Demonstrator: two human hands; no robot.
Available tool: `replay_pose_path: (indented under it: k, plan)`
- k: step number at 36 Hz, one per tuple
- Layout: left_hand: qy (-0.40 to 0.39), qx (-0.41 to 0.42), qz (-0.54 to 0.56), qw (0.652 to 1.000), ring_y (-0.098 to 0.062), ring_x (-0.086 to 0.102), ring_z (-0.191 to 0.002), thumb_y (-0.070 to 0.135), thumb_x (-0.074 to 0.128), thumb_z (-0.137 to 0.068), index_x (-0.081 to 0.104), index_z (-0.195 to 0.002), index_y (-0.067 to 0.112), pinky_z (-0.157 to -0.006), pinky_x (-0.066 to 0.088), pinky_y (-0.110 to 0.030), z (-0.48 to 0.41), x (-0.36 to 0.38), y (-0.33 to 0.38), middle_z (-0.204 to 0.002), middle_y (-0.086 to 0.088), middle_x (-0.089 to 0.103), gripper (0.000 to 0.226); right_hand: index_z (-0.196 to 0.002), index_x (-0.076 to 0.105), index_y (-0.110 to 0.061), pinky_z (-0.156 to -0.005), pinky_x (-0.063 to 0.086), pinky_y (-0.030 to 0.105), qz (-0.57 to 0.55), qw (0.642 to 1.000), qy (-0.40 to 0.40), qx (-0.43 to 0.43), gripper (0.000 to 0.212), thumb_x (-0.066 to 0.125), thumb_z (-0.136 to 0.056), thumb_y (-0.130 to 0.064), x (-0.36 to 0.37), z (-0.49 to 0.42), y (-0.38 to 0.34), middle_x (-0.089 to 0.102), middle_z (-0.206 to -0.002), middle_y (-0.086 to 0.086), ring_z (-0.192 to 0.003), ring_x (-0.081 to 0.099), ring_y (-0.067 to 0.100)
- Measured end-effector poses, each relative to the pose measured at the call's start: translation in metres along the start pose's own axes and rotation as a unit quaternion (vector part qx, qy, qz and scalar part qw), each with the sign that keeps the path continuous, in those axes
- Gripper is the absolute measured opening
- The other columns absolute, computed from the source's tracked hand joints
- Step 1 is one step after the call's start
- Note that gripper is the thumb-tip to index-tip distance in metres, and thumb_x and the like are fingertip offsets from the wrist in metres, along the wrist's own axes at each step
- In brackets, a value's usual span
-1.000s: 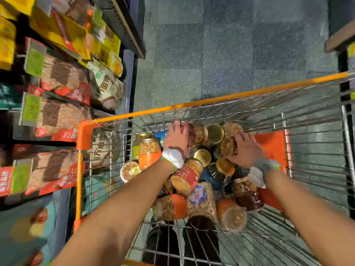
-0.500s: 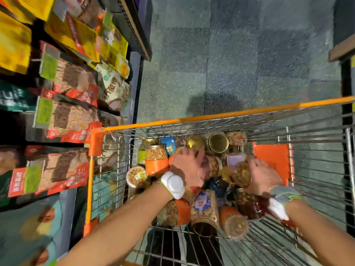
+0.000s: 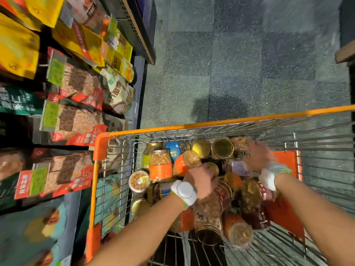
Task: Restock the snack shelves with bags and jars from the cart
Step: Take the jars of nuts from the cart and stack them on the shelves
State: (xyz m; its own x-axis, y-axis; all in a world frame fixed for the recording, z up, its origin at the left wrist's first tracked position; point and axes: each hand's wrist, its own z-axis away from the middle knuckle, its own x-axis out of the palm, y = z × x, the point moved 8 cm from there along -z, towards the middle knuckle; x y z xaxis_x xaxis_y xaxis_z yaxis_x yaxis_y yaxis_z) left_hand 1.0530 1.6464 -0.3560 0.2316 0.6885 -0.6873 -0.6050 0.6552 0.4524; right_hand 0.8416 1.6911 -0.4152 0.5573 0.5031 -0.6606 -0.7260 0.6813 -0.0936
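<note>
Looking straight down into a wire cart (image 3: 211, 125) with an orange rim, parked just beside the snack shelves (image 3: 138, 31) over at 9 o'clock. Whole heap of jars (image 3: 238, 231) in the basket, most of them lying on their sides.

Then the left hand (image 3: 201, 181), down in the middle of the heap, white band on the wrist, back of the hand up, fingers curled under and mostly out of sight. Right up against a tipped jar (image 3: 184, 163) with an orange label, at the hand's 11 o'clock. Honestly can't tell whether actually gripping it or only resting against it.

Over at 2 o'clock of the heap, the right hand (image 3: 257, 157): pretty blurred, fingers spread and loose, above the jars by the far wall, just beside a big gold lid (image 3: 222, 147) at its 9 o'clock. Nothing visibly held.

Also an upright jar (image 3: 160, 166) of nuts with an orange label, at 10 o'clock of the left hand, and a blue bag (image 3: 172, 150) just behind it against the far wall.

Shelves packed with bags (image 3: 75, 121): red-and-green ones at 9 o'clock, yellow ones up toward 11. Speckled grey floor (image 3: 230, 64) at 12.
</note>
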Motion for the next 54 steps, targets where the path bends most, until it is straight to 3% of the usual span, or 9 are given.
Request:
replay_pose_path:
  k: [13, 21, 25, 31, 37, 41, 46, 51, 54]
  plan:
    - [-0.013, -0.118, -0.022, 0.993, -0.036, 0.016, -0.148, 0.028, 0.04, -0.101, 0.025, -0.153, 0.008, -0.122, 0.016, -0.045, 0.013, 0.02, -0.063, -0.158, -0.015, 0.025, 0.057, -0.137, 0.043, -0.014, -0.09, 0.052, 0.052, 0.113, 0.994, 0.008, 0.002, 0.047, 0.058, -0.092, -0.015, 0.026, -0.065, -0.03, 0.05, -0.136, 0.018, -0.122, 0.052, 0.041]
    - [0.084, -0.13, 0.066, 0.986, -0.034, 0.048, -0.119, 0.021, 0.048, -0.092, 0.056, -0.121, 0.007, -0.105, 0.039, -0.046, 0.013, -0.004, -0.049, -0.122, -0.013, 0.052, 0.033, -0.114, 0.057, -0.013, -0.08, 0.055, 0.039, -0.066, 0.991, 0.074, 0.091, 0.08, 0.057, -0.07, -0.08, -0.021, 0.001, 0.013, 0.069, -0.112, 0.02, -0.102, 0.068, 0.036]
    - [0.175, -0.261, 0.219, 0.924, -0.032, 0.066, -0.097, 0.031, 0.052, -0.08, 0.072, -0.105, 0.019, -0.069, 0.048, -0.032, 0.016, -0.024, -0.033, -0.108, -0.007, 0.066, 0.035, -0.081, 0.064, -0.008, -0.074, 0.052, 0.04, -0.24, 0.961, 0.083, 0.115, 0.063, 0.067, -0.076, -0.07, -0.026, 0.04, 0.045, 0.073, -0.082, 0.019, -0.081, 0.07, 0.036]
    - [-0.002, -0.169, 0.432, 0.886, -0.016, 0.061, -0.108, 0.056, 0.065, -0.086, 0.062, -0.112, 0.031, -0.094, 0.043, -0.029, 0.004, -0.016, 0.017, -0.114, 0.003, 0.068, 0.037, -0.098, 0.069, 0.002, -0.041, 0.048, 0.024, -0.526, 0.841, 0.0, 0.129, 0.024, 0.062, -0.091, -0.021, -0.008, 0.099, 0.038, 0.06, -0.06, 0.016, -0.041, 0.057, 0.015]
    - [-0.025, -0.201, 0.618, 0.76, -0.015, 0.061, -0.119, 0.081, 0.081, -0.051, 0.048, -0.143, 0.03, -0.104, 0.05, -0.042, 0.004, 0.005, 0.02, -0.133, 0.01, 0.063, 0.11, -0.099, 0.062, 0.001, -0.049, 0.054, 0.023, -0.605, 0.793, -0.055, 0.052, 0.011, 0.055, -0.098, -0.007, 0.005, 0.139, -0.013, 0.073, -0.072, 0.008, -0.061, 0.069, 0.016]
    - [0.026, -0.197, 0.696, 0.69, -0.016, 0.073, -0.097, 0.045, 0.095, -0.054, 0.067, -0.113, 0.026, -0.084, 0.06, -0.038, 0.024, -0.006, 0.009, -0.106, 0.002, 0.077, 0.069, -0.118, 0.063, -0.007, -0.066, 0.057, 0.03, -0.564, 0.815, -0.127, 0.024, 0.055, 0.079, -0.067, -0.022, 0.028, 0.138, -0.038, 0.076, -0.097, 0.008, -0.087, 0.072, 0.022]
    - [0.062, -0.238, 0.683, 0.688, -0.011, 0.073, -0.066, 0.011, 0.085, -0.079, 0.056, -0.104, 0.023, -0.054, 0.06, -0.03, 0.05, -0.01, -0.031, -0.092, -0.006, 0.07, 0.04, -0.109, 0.072, -0.014, -0.061, 0.053, 0.021, -0.514, 0.852, -0.094, 0.029, 0.029, 0.049, -0.096, 0.0, 0.032, 0.124, -0.049, 0.077, -0.098, 0.0, -0.085, 0.072, 0.013]
    - [0.13, -0.317, 0.602, 0.721, -0.018, 0.069, -0.092, 0.009, 0.091, -0.071, 0.046, -0.111, 0.016, -0.073, 0.053, -0.017, 0.096, 0.002, -0.106, -0.104, -0.003, 0.069, 0.06, -0.117, 0.069, -0.019, -0.061, 0.045, 0.02, -0.383, 0.923, -0.027, 0.008, 0.024, 0.058, -0.095, -0.018, 0.035, 0.094, -0.074, 0.069, -0.085, -0.004, -0.069, 0.06, 0.011]
    - [0.157, -0.348, 0.595, 0.708, -0.007, 0.06, -0.079, 0.002, 0.086, -0.074, 0.041, -0.115, 0.013, -0.054, 0.046, -0.006, 0.122, 0.002, -0.137, -0.104, -0.008, 0.066, 0.062, -0.121, 0.061, -0.034, -0.087, 0.046, 0.028, -0.315, 0.947, -0.067, -0.018, 0.035, 0.068, -0.087, -0.035, 0.047, 0.086, -0.109, 0.069, -0.104, -0.006, -0.095, 0.062, 0.015]
